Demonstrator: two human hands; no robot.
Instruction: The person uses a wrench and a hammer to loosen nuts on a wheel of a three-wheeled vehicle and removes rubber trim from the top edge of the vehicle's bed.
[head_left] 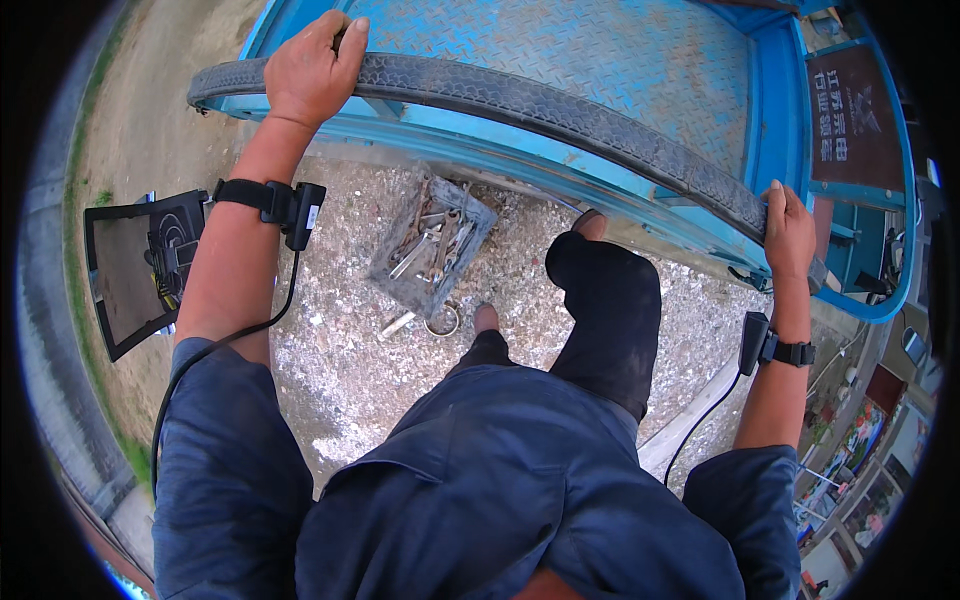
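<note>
A worn black tyre [540,108] with a patterned tread stretches from left to right, pulled long, in front of a blue cargo bed [590,50]. My left hand [315,68] is wrapped over the tyre near its left end, fingers curled out of sight behind it and thumb pointing up. At the tyre's right end, lower in the view, my right hand [790,235] is closed round it. Both arms reach forward and apart. The tyre's underside and far side are mostly hidden.
On the ground below stands a grey crate [385,268] of wrenches and other tools [440,240], with a metal ring [442,320] beside it. A black open case [125,275] lies at left. The blue frame [905,270] of the vehicle continues at right. My legs stand close to the bed.
</note>
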